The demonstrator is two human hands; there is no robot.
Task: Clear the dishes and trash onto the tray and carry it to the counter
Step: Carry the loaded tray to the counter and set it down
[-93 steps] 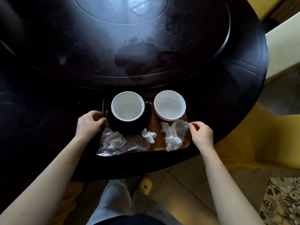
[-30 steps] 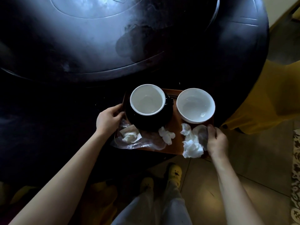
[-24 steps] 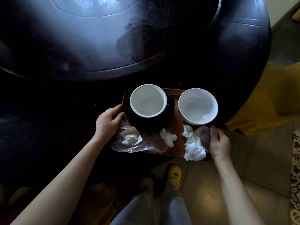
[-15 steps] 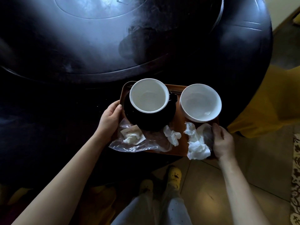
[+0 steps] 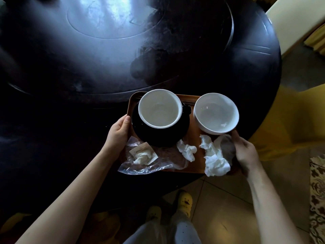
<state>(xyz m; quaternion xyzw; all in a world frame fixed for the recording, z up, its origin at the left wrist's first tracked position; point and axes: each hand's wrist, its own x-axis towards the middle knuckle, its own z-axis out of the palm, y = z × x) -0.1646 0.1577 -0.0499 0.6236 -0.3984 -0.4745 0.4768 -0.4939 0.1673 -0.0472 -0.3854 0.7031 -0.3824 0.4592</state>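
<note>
A brown tray (image 5: 197, 161) is held level over the near edge of the dark round table (image 5: 88, 67). On it stand a black cup with a white inside (image 5: 160, 108) on a black saucer (image 5: 158, 136) and a white bowl (image 5: 216, 113). Crumpled white tissues (image 5: 215, 159) and a clear plastic wrapper (image 5: 149, 159) lie along its near side. My left hand (image 5: 118, 133) grips the tray's left edge. My right hand (image 5: 245, 152) grips its right edge, beside the tissues.
A yellow chair seat (image 5: 288, 124) sits close on the right, past the table's rim. Tiled floor (image 5: 219, 199) and my feet in yellow slippers (image 5: 184, 201) are below the tray. A patterned rug (image 5: 317, 191) lies at the far right.
The tray has risen off the table and come nearer to the camera, with both hands still gripping its edges. It now hangs partly past the table's rim.
</note>
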